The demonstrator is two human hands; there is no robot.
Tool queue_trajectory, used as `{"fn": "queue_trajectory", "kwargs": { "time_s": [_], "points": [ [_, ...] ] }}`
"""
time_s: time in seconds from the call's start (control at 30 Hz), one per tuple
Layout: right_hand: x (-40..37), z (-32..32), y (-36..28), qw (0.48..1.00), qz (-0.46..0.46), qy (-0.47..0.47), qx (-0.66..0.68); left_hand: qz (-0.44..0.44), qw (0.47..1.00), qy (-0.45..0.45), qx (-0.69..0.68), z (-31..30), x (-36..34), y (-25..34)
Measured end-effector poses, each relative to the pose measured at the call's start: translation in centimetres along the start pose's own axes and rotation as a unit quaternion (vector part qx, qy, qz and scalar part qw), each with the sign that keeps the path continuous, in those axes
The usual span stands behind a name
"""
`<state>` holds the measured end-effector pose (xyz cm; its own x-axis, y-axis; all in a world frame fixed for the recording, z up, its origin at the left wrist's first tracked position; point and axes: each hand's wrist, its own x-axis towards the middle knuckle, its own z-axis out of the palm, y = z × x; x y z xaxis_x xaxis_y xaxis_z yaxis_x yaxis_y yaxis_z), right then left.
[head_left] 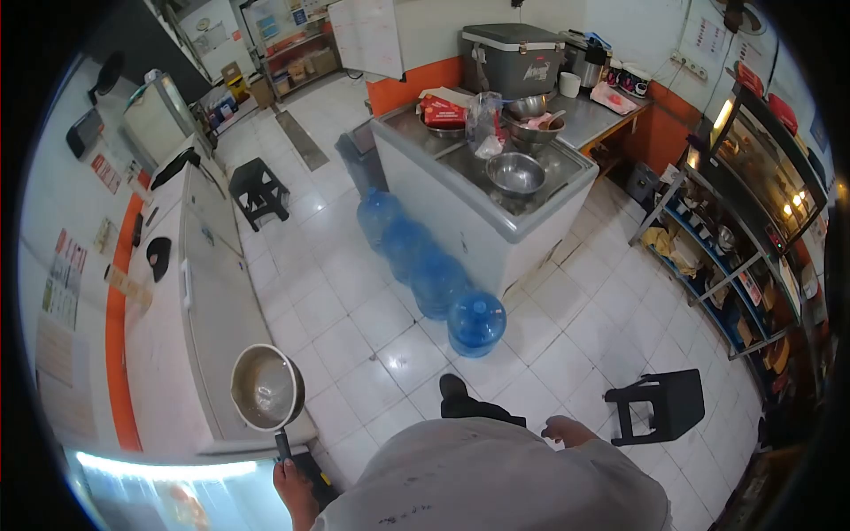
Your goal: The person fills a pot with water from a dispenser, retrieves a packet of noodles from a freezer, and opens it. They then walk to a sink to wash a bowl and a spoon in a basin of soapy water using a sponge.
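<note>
My left hand (pixel 294 487) is closed around the dark handle of a saucepan (pixel 266 387). The pan hangs at the lower left, with a light rim and a little cloudy liquid or residue inside. It is beside the front end of a white chest freezer (pixel 212 310). My right hand (pixel 568 431) hangs low at my side, partly covered by my grey shirt. Its fingers are loosely bent, and nothing shows in them. To its right, a black plastic stool (pixel 660 405) stands on the tiles.
Several blue water jugs (pixel 476 323) line the side of another freezer (pixel 478 208), which bears metal bowls (pixel 516 174) and a red package (pixel 444 112). A shelf rack (pixel 708 265) with a lit display case (pixel 766 168) stands right. Another black stool (pixel 258 190) is farther back left.
</note>
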<state>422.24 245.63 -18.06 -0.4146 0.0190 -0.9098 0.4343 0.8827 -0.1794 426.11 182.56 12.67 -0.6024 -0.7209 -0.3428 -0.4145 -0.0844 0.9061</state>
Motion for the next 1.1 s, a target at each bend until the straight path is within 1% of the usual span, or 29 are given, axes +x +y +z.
{"fn": "queue_trajectory", "kwargs": {
  "time_s": [0.03,0.07,0.1,0.13,0.17,0.2,0.23,0.3,0.4,0.43,0.5,0.53,0.6,0.63,0.67,0.7,0.73,0.8,0.83,0.9,0.97,1.03,1.07,1.1],
  "points": [
    [2.5,-2.3,-1.1,1.000,0.000,-0.001,0.005,-0.014,1.000,0.008,-0.010,1.9,1.8,1.6],
    [4.4,-4.9,-2.7,0.995,-0.057,-0.001,-0.079,0.011,1.000,0.001,0.019,3.0,4.5,1.6],
    [5.9,-7.0,-4.1,0.980,-0.113,-0.006,-0.164,0.010,1.000,0.000,0.026,4.5,6.1,3.0],
    [7.9,-9.3,-5.9,0.988,-0.079,0.088,-0.097,0.004,1.000,-0.001,0.013,5.7,7.5,4.0],
    [8.1,-14.0,-9.4,0.996,-0.036,0.047,-0.067,0.000,1.000,-0.004,-0.003,7.5,9.4,5.1],
    [9.3,-17.6,-11.9,0.985,-0.088,0.116,-0.098,0.006,1.000,0.004,-0.018,8.6,12.1,5.1],
    [11.0,-20.7,-14.2,0.973,-0.119,0.176,-0.089,0.003,1.000,0.004,-0.014,9.8,13.2,6.6],
    [10.3,-28.1,-21.2,0.955,-0.150,0.251,-0.039,0.005,1.000,0.001,-0.001,13.3,15.4,10.4],
    [13.5,-35.4,-30.7,0.927,-0.219,0.305,0.009,-0.010,1.000,0.003,-0.015,16.5,20.5,13.5],
    [14.0,-37.2,-34.1,0.927,-0.218,0.304,0.008,-0.011,1.000,0.003,-0.014,17.2,22.4,14.3],
    [13.8,-40.2,-41.0,0.908,-0.284,0.297,0.077,-0.009,1.000,-0.009,0.003,18.8,26.9,15.8],
    [12.9,-41.9,-44.4,0.909,-0.281,0.297,0.080,-0.010,1.000,-0.011,0.006,19.7,29.0,16.8],
    [11.6,-44.0,-50.4,0.925,-0.273,0.192,0.182,-0.021,0.999,-0.023,0.018,21.5,33.0,19.1],
    [13.1,-44.4,-52.4,0.924,-0.271,0.193,0.187,-0.019,0.999,-0.027,0.022,21.9,35.4,20.0],
    [14.4,-45.1,-54.4,0.912,-0.287,0.216,0.200,-0.017,0.998,-0.048,0.034,22.6,37.9,20.9],
    [15.2,-45.7,-56.0,0.899,-0.301,0.237,0.210,-0.018,0.996,-0.068,0.047,23.1,40.2,21.7],
    [15.9,-46.4,-57.0,0.900,-0.296,0.239,0.212,-0.016,0.996,-0.084,0.040,23.4,42.5,22.4],
    [16.0,-49.2,-59.7,0.863,-0.293,0.289,0.294,-0.009,0.994,-0.094,0.052,24.8,47.0,24.5],
    [16.3,-50.9,-60.7,0.859,-0.288,0.297,0.302,-0.005,0.993,-0.096,0.068,25.6,49.3,25.7],
    [16.6,-54.4,-61.4,0.792,-0.285,0.416,0.343,0.003,0.990,-0.111,0.089,27.0,53.1,28.0],
    [15.9,-58.4,-61.8,0.728,-0.223,0.469,0.448,0.017,0.985,-0.131,0.112,29.0,56.6,30.4],
    [16.5,-62.5,-61.3,0.670,-0.182,0.528,0.489,0.021,0.987,-0.138,0.084,30.9,59.0,32.5],
    [16.5,-64.4,-61.7,0.666,-0.178,0.530,0.494,0.025,0.985,-0.143,0.089,31.7,60.2,33.1],
    [16.1,-66.5,-62.2,0.662,-0.164,0.490,0.543,0.034,0.986,-0.139,0.081,32.6,61.4,33.6]
  ]
}}
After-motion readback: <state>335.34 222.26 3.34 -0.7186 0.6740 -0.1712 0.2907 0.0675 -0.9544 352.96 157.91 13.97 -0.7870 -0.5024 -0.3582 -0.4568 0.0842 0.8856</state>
